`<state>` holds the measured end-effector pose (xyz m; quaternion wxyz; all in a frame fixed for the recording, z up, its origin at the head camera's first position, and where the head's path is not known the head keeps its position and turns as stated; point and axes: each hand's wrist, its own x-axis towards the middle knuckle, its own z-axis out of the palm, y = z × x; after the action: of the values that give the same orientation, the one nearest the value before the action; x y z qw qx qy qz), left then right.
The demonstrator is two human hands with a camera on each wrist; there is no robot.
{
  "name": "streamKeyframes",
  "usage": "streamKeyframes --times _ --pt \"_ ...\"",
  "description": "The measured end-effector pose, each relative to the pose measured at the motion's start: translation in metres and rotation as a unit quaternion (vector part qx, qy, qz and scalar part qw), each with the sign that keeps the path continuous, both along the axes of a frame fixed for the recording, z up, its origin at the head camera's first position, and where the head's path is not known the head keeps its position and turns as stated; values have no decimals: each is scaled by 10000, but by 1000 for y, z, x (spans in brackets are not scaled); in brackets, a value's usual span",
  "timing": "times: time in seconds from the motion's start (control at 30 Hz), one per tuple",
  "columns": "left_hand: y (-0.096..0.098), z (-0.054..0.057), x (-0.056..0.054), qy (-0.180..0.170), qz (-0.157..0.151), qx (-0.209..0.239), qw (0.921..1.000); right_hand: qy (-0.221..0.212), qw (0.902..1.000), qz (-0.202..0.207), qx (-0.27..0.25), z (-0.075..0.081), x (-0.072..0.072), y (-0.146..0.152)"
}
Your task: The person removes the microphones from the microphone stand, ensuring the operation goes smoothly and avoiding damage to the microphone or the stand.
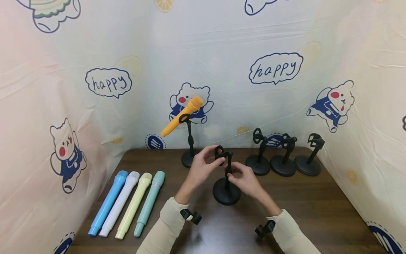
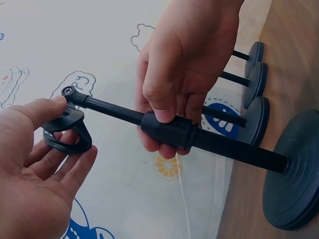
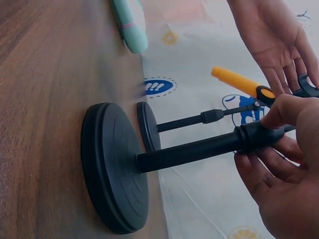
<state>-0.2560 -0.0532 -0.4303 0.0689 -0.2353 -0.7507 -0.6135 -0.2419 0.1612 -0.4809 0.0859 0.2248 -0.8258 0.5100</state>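
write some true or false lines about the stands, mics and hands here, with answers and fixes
1. The left hand holds the clip and the right hand grips the pole of one stand. True.
2. Each hand holds a separate stand. False: both hold the same one.
3. The orange microphone sits tilted in the back left stand. True.
4. Five microphones lie on the table. False: four microphones lie on the table.
5. Three stands at the back right hold no microphone. True.

Soft, even light fills the head view, the backdrop [image 1: 222, 46] bright; a dull sheen lies on the near table [image 1: 228, 229], a faint shadow below the left wrist camera [image 1: 196, 218]; both wrist views are dimmer and greyer, the backdrop slightly soft.
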Motion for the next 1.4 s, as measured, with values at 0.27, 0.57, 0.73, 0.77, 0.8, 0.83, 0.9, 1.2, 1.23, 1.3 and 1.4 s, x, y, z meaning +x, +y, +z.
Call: streamKeyframes --times 0.27,0.57,0.73,0.77,0.8,0.83,0.9,1.2,1.23,1.3,1.4 --pt "-1 0 0 -7 4 -14 10000 -304 9990 -275 194 3 1 -2" --pt "0 -2 -1 57 -14 4 10000 -467 9956 -733 352 2 -1 -1" --pt "0 -1 0 49 3 13 10000 -198 9992 -307 190 1 0 1" --pt "0 -1 0 49 4 17 10000 -124 9995 -214 176 1 0 2" --pt "0 -1 0 49 -2 27 10000 -94 9997 -154 159 1 0 2" --pt "0 -1 0 52 -10 38 10000 -64 9998 -107 152 1 0 2" --pt "0 0 -1 45 -12 35 10000 -50 9999 -60 120 0 0 2" --pt "-1 0 0 38 -50 49 10000 -73 9999 62 88 -2 -1 1" --pt "-1 0 0 39 -61 52 10000 -120 9998 38 125 -2 -1 1" --pt "-1 1 0 54 -71 43 10000 -219 9996 -37 198 -1 -2 0" --pt "-1 1 0 89 -78 46 9999 -407 9984 -279 292 0 -3 -3"
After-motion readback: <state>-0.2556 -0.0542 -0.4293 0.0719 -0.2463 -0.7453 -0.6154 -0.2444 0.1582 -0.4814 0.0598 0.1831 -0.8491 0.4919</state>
